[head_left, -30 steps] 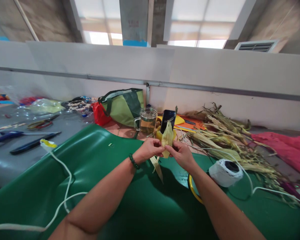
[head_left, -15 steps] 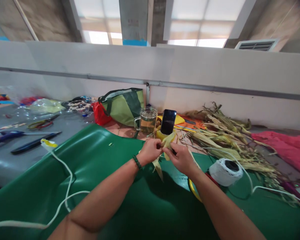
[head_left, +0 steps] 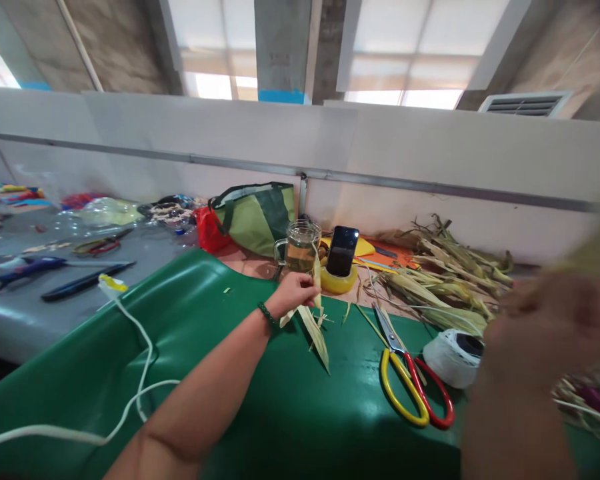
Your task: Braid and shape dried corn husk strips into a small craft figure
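My left hand [head_left: 293, 295] is above the green mat, its fingers pinched on a pale strip of corn husk [head_left: 317, 279] that stands upright. Below it, another pointed piece of husk [head_left: 314, 337] lies on the mat among small shreds. At the right side my right hand [head_left: 555, 327] is smeared by motion and looks closed. A blurred yellowish-green piece of husk [head_left: 596, 247] sticks up from it. Between the hands lie scissors [head_left: 397, 347] with one yellow and one red handle, blades pointing away from me. Beside them is a spool of white thread [head_left: 447, 357].
A glass mug of liquid [head_left: 300, 250] and a phone [head_left: 343, 250] leaning on a yellow tape roll [head_left: 337, 281] stand ahead. A heap of dry husks [head_left: 445, 280] lies back right. A green bag [head_left: 260, 217] is behind; a white cable [head_left: 143, 360] crosses the mat [head_left: 230, 427] at left.
My hands, together on the husk before, have parted. The right one has swung far to the right with a piece of husk, uncovering the scissors. The left stays near its place. The view has shifted slightly.
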Tool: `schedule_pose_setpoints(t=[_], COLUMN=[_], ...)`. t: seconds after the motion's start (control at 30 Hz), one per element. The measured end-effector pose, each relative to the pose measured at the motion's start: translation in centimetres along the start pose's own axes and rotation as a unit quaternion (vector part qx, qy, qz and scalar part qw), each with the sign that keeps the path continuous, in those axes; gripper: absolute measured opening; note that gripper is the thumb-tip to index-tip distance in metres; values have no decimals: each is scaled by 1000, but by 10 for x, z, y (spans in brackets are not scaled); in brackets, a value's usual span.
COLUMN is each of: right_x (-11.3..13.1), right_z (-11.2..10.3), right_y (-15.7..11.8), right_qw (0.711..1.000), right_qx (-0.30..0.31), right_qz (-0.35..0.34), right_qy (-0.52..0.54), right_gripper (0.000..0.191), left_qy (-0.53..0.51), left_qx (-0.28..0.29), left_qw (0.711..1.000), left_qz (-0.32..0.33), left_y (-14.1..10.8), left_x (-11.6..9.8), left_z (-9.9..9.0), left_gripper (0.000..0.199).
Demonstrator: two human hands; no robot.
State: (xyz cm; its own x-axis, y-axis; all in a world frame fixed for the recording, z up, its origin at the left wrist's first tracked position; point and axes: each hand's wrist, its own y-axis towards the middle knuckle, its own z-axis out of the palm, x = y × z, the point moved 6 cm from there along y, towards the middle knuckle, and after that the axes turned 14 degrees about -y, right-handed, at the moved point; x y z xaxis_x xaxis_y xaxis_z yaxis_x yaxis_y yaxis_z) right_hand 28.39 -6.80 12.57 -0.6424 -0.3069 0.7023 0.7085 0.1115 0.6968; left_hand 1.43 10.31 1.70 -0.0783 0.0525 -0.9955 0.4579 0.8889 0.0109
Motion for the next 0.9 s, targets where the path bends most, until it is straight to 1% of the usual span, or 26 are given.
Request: schedule_pose_setpoints(t=[0.03, 0.07, 0.1, 0.13, 0.2, 0.27, 0.3, 0.37, 0.4, 0.43, 0.47, 0.5, 0.53, 0.6, 0.67, 0.73, 0.8, 0.9], right_x=[2, -1, -6, -12, -21, -28, -31, -36, -37, -36, -33, -29, -24, -13, -7, -7, -15, -27], right_z=[8, 29, 46, 58, 79, 91, 94, 95, 94, 94, 94, 95, 97, 102, 104, 105, 105, 102], right_y=[-6, -17, -29, -39, -59, -72, -78, -84, -86, -88, -91, -95, -100, -110, -116, -116, -113, -102], right_qw=[995, 971, 941, 921, 890, 862, 843, 799, 785, 783, 794, 812, 829, 847, 855, 861, 865, 874], right_qx=[27, 138, 221, 267, 355, 413, 432, 442, 437, 431, 431, 441, 462, 502, 513, 509, 490, 415], right_qz=[-47, -87, -112, -122, -128, -126, -126, -123, -119, -113, -106, -99, -90, -68, -42, 5, 88, 204], right_qy=[-84, -175, -231, -258, -256, -266, -296, -388, -423, -434, -416, -369, -302, -161, -66, -4, 61, 149], right_gripper=[36, 34, 32, 32, 39, 41, 40, 27, 18, 15, 20, 25, 26, 25, 28, 31, 29, 31], left_qy=[-61, -103, -127, -137, -140, -133, -122, -79, -48, -12, 25, 61, 95, 148, 181, 181, 170, 156], left_qx=[33, 57, 71, 80, 93, 106, 108, 99, 86, 69, 52, 38, 32, 43, 75, 111, 155, 213], left_qw=[998, 993, 989, 987, 985, 984, 985, 987, 987, 985, 981, 976, 969, 956, 946, 946, 950, 953], left_qz=[-8, -5, 4, 15, 31, 48, 62, 103, 129, 156, 183, 207, 226, 250, 259, 244, 210, 147], left_y=[-2, -3, -5, -6, -7, -8, -8, -9, -10, -11, -13, -15, -18, -22, -25, -27, -28, -29], left_x=[0, -2, -4, -5, -7, -7, -7, -9, -11, -14, -17, -20, -23, -26, -26, -24, -19, -13], left_z=[5, 9, 12, 14, 17, 20, 22, 24, 25, 25, 25, 26, 28, 33, 40, 46, 51, 55], left_gripper=[20, 23, 26, 29, 33, 33, 31, 26, 21, 16, 11, 9, 13, 23, 26, 27, 31, 35])
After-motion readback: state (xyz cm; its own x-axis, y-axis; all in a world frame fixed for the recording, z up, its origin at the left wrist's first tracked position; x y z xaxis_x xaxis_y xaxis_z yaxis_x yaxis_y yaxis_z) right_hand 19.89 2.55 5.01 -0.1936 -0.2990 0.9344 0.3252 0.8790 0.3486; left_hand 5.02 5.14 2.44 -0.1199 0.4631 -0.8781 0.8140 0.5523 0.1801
